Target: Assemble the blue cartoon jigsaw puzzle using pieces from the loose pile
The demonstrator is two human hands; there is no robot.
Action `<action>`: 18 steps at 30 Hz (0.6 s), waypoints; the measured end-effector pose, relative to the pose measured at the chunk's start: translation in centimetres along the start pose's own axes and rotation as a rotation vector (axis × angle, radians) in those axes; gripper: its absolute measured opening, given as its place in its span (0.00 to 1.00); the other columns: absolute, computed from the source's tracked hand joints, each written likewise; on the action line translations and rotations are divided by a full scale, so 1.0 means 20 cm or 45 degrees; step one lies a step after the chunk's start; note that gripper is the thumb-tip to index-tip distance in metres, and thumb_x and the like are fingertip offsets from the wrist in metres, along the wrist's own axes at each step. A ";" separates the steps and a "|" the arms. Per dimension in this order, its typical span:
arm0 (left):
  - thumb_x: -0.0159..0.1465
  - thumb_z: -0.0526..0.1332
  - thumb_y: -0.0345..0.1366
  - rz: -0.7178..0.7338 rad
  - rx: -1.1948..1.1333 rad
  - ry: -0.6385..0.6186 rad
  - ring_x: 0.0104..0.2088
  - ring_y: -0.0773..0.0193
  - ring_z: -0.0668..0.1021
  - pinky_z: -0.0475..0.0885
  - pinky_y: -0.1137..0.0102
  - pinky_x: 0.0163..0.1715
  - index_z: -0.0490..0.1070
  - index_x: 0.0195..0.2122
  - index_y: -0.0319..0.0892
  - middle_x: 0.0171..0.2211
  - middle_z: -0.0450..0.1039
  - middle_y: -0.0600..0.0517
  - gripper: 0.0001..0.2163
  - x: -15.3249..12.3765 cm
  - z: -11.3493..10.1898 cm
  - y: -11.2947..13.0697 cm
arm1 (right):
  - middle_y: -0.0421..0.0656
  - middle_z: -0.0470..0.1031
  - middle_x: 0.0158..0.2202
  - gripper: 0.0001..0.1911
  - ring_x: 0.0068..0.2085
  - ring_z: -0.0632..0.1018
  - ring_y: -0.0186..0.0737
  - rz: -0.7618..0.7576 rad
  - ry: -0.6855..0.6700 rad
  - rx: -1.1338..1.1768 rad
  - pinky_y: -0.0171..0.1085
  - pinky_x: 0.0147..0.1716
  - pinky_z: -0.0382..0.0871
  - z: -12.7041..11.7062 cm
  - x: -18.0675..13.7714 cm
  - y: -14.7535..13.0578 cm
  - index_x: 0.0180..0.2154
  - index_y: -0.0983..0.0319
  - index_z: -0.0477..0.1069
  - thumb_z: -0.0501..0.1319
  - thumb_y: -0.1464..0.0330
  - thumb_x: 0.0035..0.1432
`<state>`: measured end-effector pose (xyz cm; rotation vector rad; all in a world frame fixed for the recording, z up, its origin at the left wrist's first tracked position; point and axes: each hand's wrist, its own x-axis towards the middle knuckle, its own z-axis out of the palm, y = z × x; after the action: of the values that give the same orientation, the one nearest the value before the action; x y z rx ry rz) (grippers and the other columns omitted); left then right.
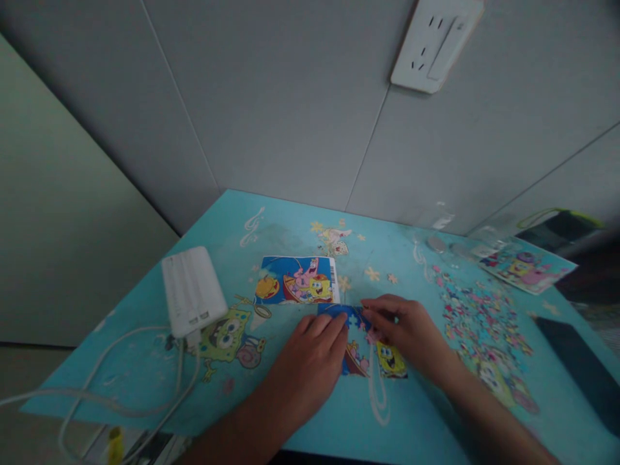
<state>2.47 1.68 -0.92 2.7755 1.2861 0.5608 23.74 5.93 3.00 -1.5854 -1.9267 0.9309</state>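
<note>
A partly joined cartoon jigsaw [371,352] lies on the turquoise printed table [290,226] near the front edge. My left hand [310,365] rests flat on its left side, fingertips on the blue upper pieces. My right hand [409,329] lies on the puzzle's upper right, fingers pinched at a small piece; whether it grips that piece I cannot tell. Just behind the puzzle lies a printed reference picture [296,280] showing the same cartoon scene.
A heap of loose puzzle pieces [479,323] spreads to the right. A white power bank [192,290] with white cables [121,387] sits at the left. A second picture card [526,266], a dark flat object [581,368], and a wall socket [436,42] are also visible.
</note>
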 end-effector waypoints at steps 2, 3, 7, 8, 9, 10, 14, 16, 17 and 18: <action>0.70 0.55 0.31 0.001 0.008 0.000 0.51 0.54 0.73 0.69 0.58 0.50 0.70 0.56 0.37 0.58 0.72 0.46 0.15 0.00 0.00 0.00 | 0.43 0.81 0.36 0.11 0.32 0.79 0.38 0.015 0.079 -0.090 0.36 0.33 0.72 0.03 -0.01 0.01 0.43 0.60 0.81 0.62 0.64 0.63; 0.70 0.55 0.31 0.002 0.009 -0.005 0.51 0.54 0.74 0.69 0.58 0.50 0.70 0.56 0.37 0.58 0.72 0.46 0.15 0.00 0.00 0.00 | 0.43 0.81 0.36 0.10 0.33 0.80 0.38 0.000 0.099 -0.158 0.36 0.34 0.72 0.05 -0.02 0.01 0.43 0.60 0.81 0.62 0.65 0.63; 0.70 0.55 0.31 0.012 0.001 -0.007 0.51 0.54 0.73 0.69 0.58 0.50 0.70 0.56 0.38 0.59 0.71 0.47 0.14 -0.01 -0.01 0.00 | 0.44 0.80 0.38 0.06 0.37 0.80 0.42 -0.122 0.123 -0.482 0.39 0.40 0.72 0.11 -0.09 0.00 0.41 0.59 0.80 0.64 0.68 0.63; 0.70 0.55 0.31 0.014 -0.002 -0.012 0.51 0.54 0.73 0.69 0.58 0.50 0.71 0.55 0.38 0.59 0.71 0.47 0.14 -0.01 -0.01 0.00 | 0.44 0.80 0.37 0.06 0.37 0.80 0.43 -0.148 0.122 -0.557 0.41 0.40 0.72 0.12 -0.11 -0.01 0.41 0.59 0.79 0.65 0.68 0.62; 0.70 0.55 0.31 0.015 -0.003 -0.017 0.51 0.54 0.73 0.69 0.58 0.50 0.71 0.55 0.38 0.59 0.71 0.47 0.14 -0.01 -0.01 0.00 | 0.45 0.80 0.37 0.07 0.37 0.79 0.44 -0.173 0.119 -0.620 0.42 0.40 0.71 0.12 -0.13 -0.02 0.42 0.59 0.79 0.66 0.67 0.62; 0.70 0.55 0.31 0.014 -0.002 -0.023 0.51 0.54 0.73 0.70 0.58 0.50 0.71 0.55 0.38 0.59 0.71 0.47 0.14 -0.01 -0.01 0.00 | 0.45 0.79 0.36 0.07 0.37 0.79 0.45 -0.204 0.110 -0.667 0.44 0.40 0.71 0.12 -0.15 -0.02 0.42 0.59 0.79 0.66 0.66 0.62; 0.70 0.54 0.30 0.008 0.013 -0.027 0.51 0.54 0.74 0.70 0.58 0.50 0.70 0.56 0.37 0.60 0.70 0.46 0.15 0.00 -0.01 0.00 | 0.46 0.79 0.37 0.08 0.39 0.78 0.45 -0.324 0.111 -0.672 0.45 0.42 0.70 0.07 -0.15 -0.01 0.42 0.58 0.79 0.62 0.64 0.66; 0.70 0.55 0.30 0.004 0.015 -0.026 0.51 0.54 0.74 0.69 0.58 0.51 0.70 0.56 0.37 0.60 0.70 0.46 0.15 0.00 -0.01 0.00 | 0.47 0.78 0.42 0.10 0.42 0.77 0.45 -0.364 0.102 -0.633 0.45 0.44 0.71 0.05 -0.13 0.02 0.47 0.57 0.78 0.60 0.67 0.67; 0.70 0.55 0.30 0.004 0.014 -0.027 0.51 0.54 0.74 0.69 0.58 0.51 0.70 0.56 0.37 0.60 0.70 0.46 0.15 0.00 -0.01 0.00 | 0.47 0.78 0.44 0.12 0.43 0.77 0.45 -0.382 0.081 -0.614 0.45 0.45 0.71 0.05 -0.11 0.04 0.50 0.56 0.77 0.60 0.68 0.67; 0.70 0.55 0.30 0.005 0.013 -0.029 0.51 0.54 0.74 0.69 0.58 0.50 0.70 0.56 0.37 0.60 0.70 0.46 0.15 0.00 -0.01 0.00 | 0.47 0.77 0.45 0.14 0.44 0.77 0.44 -0.398 0.050 -0.594 0.44 0.46 0.72 0.05 -0.10 0.06 0.51 0.56 0.77 0.60 0.69 0.67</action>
<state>2.40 1.71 -0.81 2.7849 1.2829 0.5228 24.27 3.86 1.65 -1.4517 -2.3935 0.3338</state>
